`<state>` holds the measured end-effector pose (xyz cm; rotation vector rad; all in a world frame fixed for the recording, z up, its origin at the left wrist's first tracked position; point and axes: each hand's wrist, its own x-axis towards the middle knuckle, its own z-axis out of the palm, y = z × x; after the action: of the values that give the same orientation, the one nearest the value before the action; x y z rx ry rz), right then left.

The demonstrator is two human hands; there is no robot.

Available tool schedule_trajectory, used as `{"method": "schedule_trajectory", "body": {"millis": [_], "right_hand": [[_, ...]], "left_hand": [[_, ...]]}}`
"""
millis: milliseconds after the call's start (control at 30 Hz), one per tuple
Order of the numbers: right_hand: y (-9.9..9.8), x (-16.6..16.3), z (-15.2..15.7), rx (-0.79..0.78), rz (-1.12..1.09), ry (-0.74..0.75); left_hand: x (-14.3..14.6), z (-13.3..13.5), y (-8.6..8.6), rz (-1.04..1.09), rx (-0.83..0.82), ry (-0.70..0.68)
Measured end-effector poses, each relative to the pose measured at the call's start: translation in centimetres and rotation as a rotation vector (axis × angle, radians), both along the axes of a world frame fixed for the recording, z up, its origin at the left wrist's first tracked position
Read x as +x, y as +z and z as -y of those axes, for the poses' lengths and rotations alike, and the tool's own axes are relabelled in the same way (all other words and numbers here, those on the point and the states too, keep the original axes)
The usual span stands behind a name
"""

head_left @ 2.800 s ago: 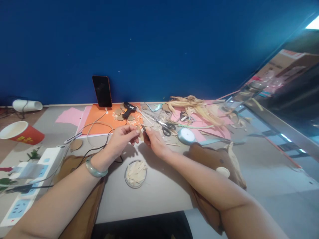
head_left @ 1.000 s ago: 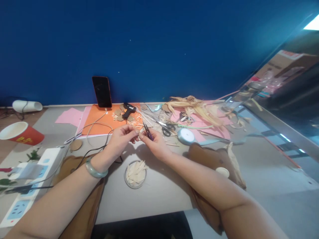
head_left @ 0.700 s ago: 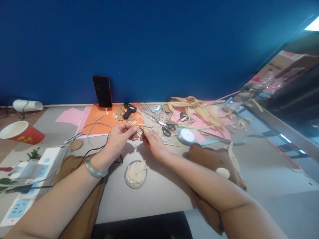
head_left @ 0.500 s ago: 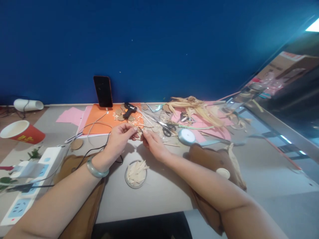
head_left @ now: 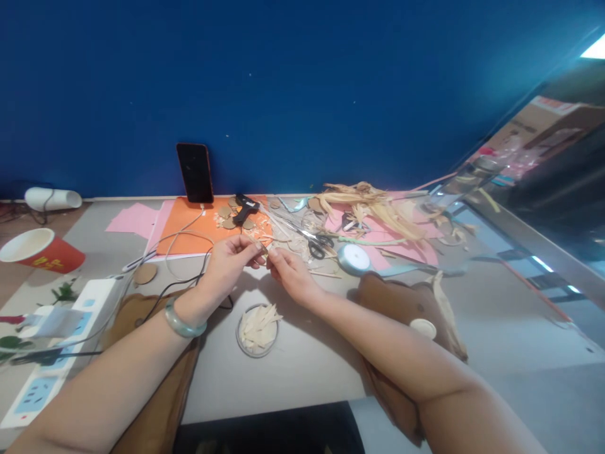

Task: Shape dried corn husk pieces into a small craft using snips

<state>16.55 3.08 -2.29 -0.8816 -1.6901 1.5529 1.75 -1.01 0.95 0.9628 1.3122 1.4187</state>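
Note:
My left hand (head_left: 231,257), with a pale green bangle (head_left: 183,320) on its wrist, is closed in a pinch. My right hand (head_left: 290,272) pinches too, its fingertips almost meeting the left ones. Between them is something small and thin, mostly hidden by the fingers; I cannot make out its kind. Just below the hands stands a round dish (head_left: 237,340) of pale, pointed slivers. Beyond them lie a black glue gun (head_left: 246,209), black-handled scissors (head_left: 319,246) and scattered pale scraps on an orange sheet (head_left: 184,227).
A phone (head_left: 195,173) leans on the blue wall. At left are a red paper cup (head_left: 51,252), a white power strip (head_left: 87,334) and trailing cables. To the right lie a ribbon spool (head_left: 354,259), dried husk strips (head_left: 378,205) and a brown cloth piece (head_left: 397,302).
My fingertips have shifted very slightly left and turned a little against each other. Both hands keep their pinch; the things on the table stay where they were.

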Motion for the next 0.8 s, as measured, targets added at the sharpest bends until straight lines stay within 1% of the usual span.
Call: {"method": "schedule_trajectory", "body": {"millis": [167, 333, 400, 533, 800], "right_hand": [[0.15, 0.02, 0.04, 0.001, -0.002, 0.000], [0.39, 0.02, 0.03, 0.026, 0.024, -0.041], [0.29, -0.01, 0.01, 0.006, -0.004, -0.058], [0.10, -0.05, 0.08, -0.041, -0.045, -0.051], [0.10, -0.02, 0.17, -0.013, -0.010, -0.043]], "left_hand": [[-0.05, -0.07, -0.21, 0.021, 0.000, 0.000], [-0.04, -0.11, -0.17, 0.065, 0.001, -0.005], [-0.07, -0.12, -0.18, 0.089, 0.007, 0.001], [-0.13, -0.12, -0.25, 0.095, 0.017, 0.026], [-0.10, -0.11, -0.33, 0.090, 0.021, 0.049]]}}
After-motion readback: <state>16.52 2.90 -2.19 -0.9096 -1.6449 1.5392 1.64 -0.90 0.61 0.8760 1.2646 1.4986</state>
